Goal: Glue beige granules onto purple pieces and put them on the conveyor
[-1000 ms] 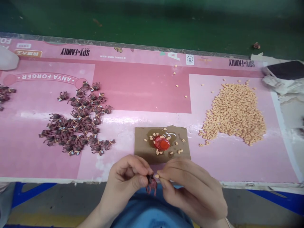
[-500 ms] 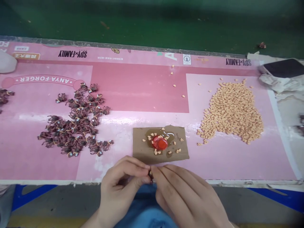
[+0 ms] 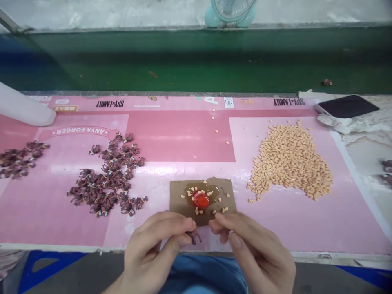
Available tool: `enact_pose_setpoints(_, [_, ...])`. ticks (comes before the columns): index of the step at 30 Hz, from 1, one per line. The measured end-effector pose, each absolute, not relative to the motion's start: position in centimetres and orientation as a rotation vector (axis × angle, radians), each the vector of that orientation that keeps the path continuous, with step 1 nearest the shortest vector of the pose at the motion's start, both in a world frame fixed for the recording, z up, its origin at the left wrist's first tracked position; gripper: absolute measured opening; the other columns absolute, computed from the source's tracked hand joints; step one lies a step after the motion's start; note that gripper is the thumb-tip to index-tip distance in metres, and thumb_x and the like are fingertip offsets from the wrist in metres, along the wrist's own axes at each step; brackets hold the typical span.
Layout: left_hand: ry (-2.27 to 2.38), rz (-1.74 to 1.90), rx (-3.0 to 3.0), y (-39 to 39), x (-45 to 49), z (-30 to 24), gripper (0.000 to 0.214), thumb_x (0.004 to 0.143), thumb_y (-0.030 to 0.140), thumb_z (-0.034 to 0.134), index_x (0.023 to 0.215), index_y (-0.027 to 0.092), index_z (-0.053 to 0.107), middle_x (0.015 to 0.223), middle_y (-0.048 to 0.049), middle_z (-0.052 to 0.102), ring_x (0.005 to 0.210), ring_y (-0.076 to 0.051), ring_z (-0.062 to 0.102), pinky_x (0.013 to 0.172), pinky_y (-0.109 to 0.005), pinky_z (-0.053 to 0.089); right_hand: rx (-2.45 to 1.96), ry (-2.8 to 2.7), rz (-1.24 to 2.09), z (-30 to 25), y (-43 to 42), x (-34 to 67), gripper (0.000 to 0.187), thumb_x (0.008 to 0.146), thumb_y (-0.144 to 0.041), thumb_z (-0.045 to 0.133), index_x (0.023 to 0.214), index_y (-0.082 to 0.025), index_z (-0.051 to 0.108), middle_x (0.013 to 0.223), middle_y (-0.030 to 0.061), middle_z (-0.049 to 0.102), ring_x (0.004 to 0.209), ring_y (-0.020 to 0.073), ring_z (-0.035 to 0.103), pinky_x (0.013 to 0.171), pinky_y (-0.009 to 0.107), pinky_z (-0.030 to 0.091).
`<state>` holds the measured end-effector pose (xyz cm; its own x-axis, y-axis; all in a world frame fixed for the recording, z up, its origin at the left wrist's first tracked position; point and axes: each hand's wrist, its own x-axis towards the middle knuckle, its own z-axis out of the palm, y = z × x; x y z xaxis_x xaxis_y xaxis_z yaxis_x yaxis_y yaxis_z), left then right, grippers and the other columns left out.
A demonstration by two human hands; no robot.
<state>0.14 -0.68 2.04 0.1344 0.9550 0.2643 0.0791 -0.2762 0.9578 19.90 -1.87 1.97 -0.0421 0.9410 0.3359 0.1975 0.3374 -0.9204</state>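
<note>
"What is the left hand doing?"

"The left hand [image 3: 156,245] is shut in a tight pinch. Its thumb and fingers hold a small dark red bunch [image 3: 194,237] by the top. The loose ends hang down just inside the near edge of the pink desk [image 3: 180,139]."

"And the right hand?"

"The right hand [image 3: 254,253] is curled and close to the left one. Its fingertips [image 3: 222,222] sit together at the near edge of a brown card [image 3: 179,196]. They may hold a tiny crumb, but I can't tell, because the fingers hide it."

"What is on the card?"

"A red cap [image 3: 201,200] sits in a shiny puddle [image 3: 212,190], with tan crumbs [image 3: 227,195] dotted around it."

"What makes this careful work go well?"

"Use just the fingertips, keep them close together, and hold them low and steady. Then small bits can't slip away."

"What is farther out?"

"On the left of the desk is a heap of dark red bunches [image 3: 107,175]. On the right is a big heap of tan crumbs [image 3: 289,163]. By the far right corner, a black phone [image 3: 347,106] lies beside a crumpled white cloth [image 3: 332,124]."
</note>
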Motion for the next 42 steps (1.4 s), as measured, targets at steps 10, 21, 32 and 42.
enact_pose_setpoints(10, [1.091, 1.285, 1.323, -0.1, 2.1, 2.5, 0.026, 0.095, 0.022, 0.074, 0.117, 0.036, 0.078, 0.089, 0.0035, 0.081, 0.077, -0.012, 0.078, 0.071, -0.018, 0.068, -1.173, -1.26, 0.726, 0.6, -2.2, 21.3, 0.026, 0.096, -0.01, 0.056, 0.111, -0.024, 0.072, 0.088, 0.0041, 0.076, 0.078, 0.0169, 0.071, 0.068, 0.03, 0.062])
enact_pose_setpoints(21, [1.464, 1.536, 1.019, 0.0, -2.3, 1.0, 0.024, 0.073, 0.035, 0.094, 0.079, 0.021, 0.076, 0.077, 0.0027, 0.073, 0.062, -0.011, 0.07, 0.064, -0.019, 0.066, -1.63, -1.619, 0.214, -0.5, -1.8, 28.0, 0.011, 0.097, -0.018, 0.062, 0.098, -0.025, 0.071, 0.089, 0.0027, 0.073, 0.08, 0.0165, 0.069, 0.069, 0.028, 0.057])
enact_pose_setpoints(32, [1.297, 1.411, 1.03, -0.6, -3.5, -0.9, 0.014, 0.074, 0.023, 0.092, 0.081, 0.022, 0.08, 0.073, -0.0018, 0.076, 0.067, -0.016, 0.075, 0.064, -0.02, 0.064, -1.161, -2.685, 0.173, 1.1, 8.5, 22.7, 0.017, 0.101, -0.017, 0.058, 0.093, -0.018, 0.073, 0.09, 0.0033, 0.073, 0.082, 0.0165, 0.067, 0.07, 0.029, 0.052])
enact_pose_setpoints(42, [1.404, 1.366, 0.969, -1.7, -5.2, -1.8, 0.016, 0.073, 0.027, 0.092, 0.077, 0.02, 0.079, 0.073, -0.0042, 0.074, 0.066, -0.017, 0.073, 0.061, -0.02, 0.063, -0.956, -2.958, 0.157, 0.6, 11.2, 20.7, 0.012, 0.093, -0.011, 0.066, 0.088, -0.019, 0.074, 0.089, 0.0025, 0.075, 0.075, 0.0165, 0.065, 0.063, 0.03, 0.046])
